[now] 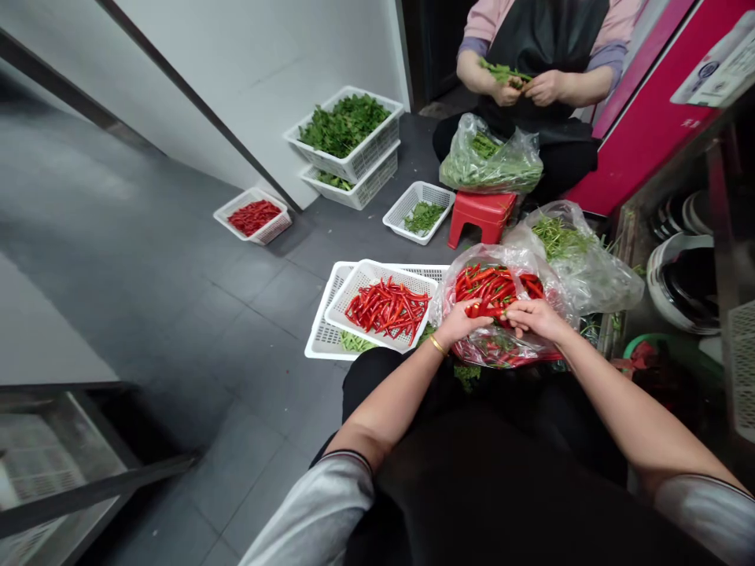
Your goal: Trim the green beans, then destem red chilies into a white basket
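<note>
From the head view, the left hand (462,324), with a gold bangle (437,344) on its wrist, is curled around a few red chillies (487,287) at the mouth of a plastic bag (492,350), grasping them. The right hand (535,318) lies just beside it, fingers bent inward and touching the same bunch; whether it grips them or is only resting there, I cannot tell. The bag sits right under both hands, against the person's dark lap, and holds many more chillies.

To the left of the hands, a white basket (381,303) filled with chillies rests tilted on a larger white tray (327,338), with green beans (357,343) showing beneath it. Behind the bag on the right lies a second plastic bag (581,271) holding green stems.

Farther up, a co-worker sits on the floor in a black apron (539,47), both hands (524,89) pinching a sprig of greens (504,72). A bag of greens (489,161) sits on a red stool (480,216) in front of them. Along the wall stand two stacked baskets of leafy greens (345,134), a small basket of greens (420,212) and a small basket of chillies (253,218), all on grey floor tiles (236,314).
</note>
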Available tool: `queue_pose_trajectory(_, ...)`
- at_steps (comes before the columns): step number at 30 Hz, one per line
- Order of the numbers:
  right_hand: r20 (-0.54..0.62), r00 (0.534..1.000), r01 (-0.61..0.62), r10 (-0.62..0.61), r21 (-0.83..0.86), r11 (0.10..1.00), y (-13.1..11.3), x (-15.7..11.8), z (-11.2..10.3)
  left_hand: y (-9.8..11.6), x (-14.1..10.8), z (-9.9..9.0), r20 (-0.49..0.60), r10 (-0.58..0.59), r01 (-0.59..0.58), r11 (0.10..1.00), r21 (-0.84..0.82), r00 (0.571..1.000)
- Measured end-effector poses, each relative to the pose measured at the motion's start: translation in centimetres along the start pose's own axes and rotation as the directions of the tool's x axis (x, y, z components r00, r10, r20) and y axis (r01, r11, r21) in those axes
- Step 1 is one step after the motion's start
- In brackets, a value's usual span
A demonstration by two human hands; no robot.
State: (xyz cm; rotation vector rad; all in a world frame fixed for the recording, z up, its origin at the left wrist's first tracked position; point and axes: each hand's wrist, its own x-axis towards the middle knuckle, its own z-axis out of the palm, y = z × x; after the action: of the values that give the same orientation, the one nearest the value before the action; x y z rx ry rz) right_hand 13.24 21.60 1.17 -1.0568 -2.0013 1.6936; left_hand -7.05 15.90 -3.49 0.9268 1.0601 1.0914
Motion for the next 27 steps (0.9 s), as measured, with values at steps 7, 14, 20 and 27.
queue_pose_trajectory(7, -0.026, 0.999, -0.051, 0.045, -0.614, 0.788, -1.2, 6.3, 0.9, -0.3, -0.9, -2.0, -0.140, -0.203, 0.142, 0.924, -0.354, 0.969)
queue_pose_trajectory(14, -0.014, 0.999, -0.025, 0.040, -0.958, 0.285, -1.4, 9.4, 1.4, -0.7, 0.3, -3.5, -0.399, -0.052, -0.003, 0.991, -0.134, 0.916)
queue_pose_trajectory(20, -0.073, 0.968, 0.128, -0.241, -0.683, 0.720, -0.6, 4.1, -0.5, -1.4, 1.3, -2.6, -0.178, 0.122, -0.096, 0.985, 0.144, 0.976)
queue_pose_trajectory(27, -0.361, 0.922, -0.022, 0.139, 0.310, 0.950, 0.5, 3.6, 0.6, -1.6, 2.2, -1.6, -0.136, 0.199, -0.178, 0.973, 0.148, 0.971)
